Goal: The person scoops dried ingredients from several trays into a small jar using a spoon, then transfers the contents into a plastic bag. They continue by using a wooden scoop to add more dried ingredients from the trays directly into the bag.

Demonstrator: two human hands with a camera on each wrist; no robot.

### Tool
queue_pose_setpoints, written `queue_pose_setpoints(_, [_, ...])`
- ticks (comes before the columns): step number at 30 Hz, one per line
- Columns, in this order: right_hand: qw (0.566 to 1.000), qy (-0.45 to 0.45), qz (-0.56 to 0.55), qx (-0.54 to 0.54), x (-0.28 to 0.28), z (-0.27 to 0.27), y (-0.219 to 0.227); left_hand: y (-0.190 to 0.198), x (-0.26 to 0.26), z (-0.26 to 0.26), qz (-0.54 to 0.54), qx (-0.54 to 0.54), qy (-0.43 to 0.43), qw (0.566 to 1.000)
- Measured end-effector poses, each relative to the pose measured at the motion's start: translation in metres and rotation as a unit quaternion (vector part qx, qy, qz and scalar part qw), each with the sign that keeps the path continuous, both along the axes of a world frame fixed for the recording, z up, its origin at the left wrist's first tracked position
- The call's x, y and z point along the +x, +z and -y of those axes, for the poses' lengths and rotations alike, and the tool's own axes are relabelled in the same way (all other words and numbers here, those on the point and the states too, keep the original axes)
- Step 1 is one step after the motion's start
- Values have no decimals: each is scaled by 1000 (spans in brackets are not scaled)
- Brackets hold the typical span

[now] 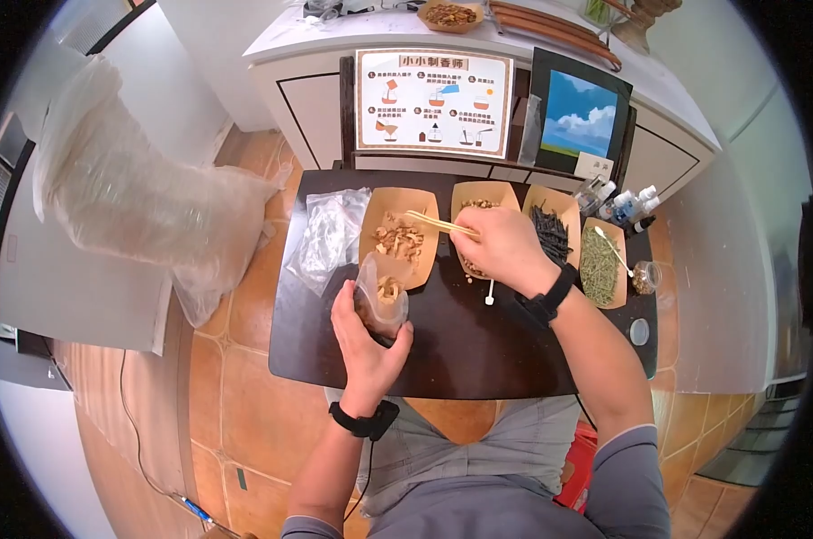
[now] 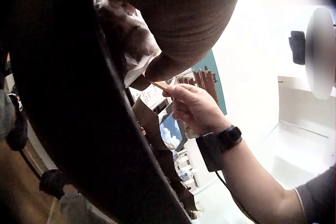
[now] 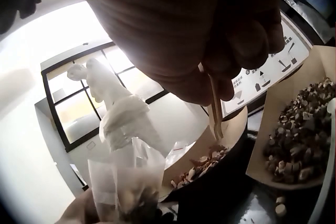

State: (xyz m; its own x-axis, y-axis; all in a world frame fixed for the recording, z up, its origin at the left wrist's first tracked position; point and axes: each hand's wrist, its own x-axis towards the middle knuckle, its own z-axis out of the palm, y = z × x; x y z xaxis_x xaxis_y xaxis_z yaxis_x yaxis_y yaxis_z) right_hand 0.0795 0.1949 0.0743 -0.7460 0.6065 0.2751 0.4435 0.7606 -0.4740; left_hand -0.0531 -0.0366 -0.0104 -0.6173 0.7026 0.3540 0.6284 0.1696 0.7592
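Observation:
My left hand [image 1: 361,355] grips a translucent pouch [image 1: 390,314] around its side near the table's front edge. The pouch's mouth is open and pale dried pieces show inside; the right wrist view also has this pouch [image 3: 128,179]. In my right hand [image 1: 507,247] is a pair of slim wooden tweezers [image 1: 440,224], pinched between thumb and fingers. Their tips point left, over the leftmost paper tray [image 1: 404,199], which holds pale dried chips [image 1: 397,242]. From the left wrist, my right hand [image 2: 195,107] appears beyond the pouch [image 2: 137,45].
More paper trays hold brownish bits, dark strips [image 1: 550,232] and green needle-like herbs [image 1: 598,269]. A clear plastic bag [image 1: 330,235] lies at left. Small bottles [image 1: 617,207], a jar [image 1: 644,277] and a round lid [image 1: 639,331] stand at right. An instruction board [image 1: 435,103] rises behind.

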Motion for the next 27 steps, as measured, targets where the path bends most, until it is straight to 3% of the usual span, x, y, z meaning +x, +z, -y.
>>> queue_pose_setpoints(10, [999,-1,-22,-48,14,5,17,1,1,0,1,-3,0,1000])
queue_pose_setpoints(13, [1000,-3,18,-3,6,7,9,0,1,0,-6,-3,1,1000])
queue_pose_setpoints(18, [986,71,31,147,-10,12,0,-2,0,0,-7,0,-2,1000])
queue_pose_setpoints(27, [976,76,120,165,-18,8,6,-1,-1,0,-4,1,-1,1000])
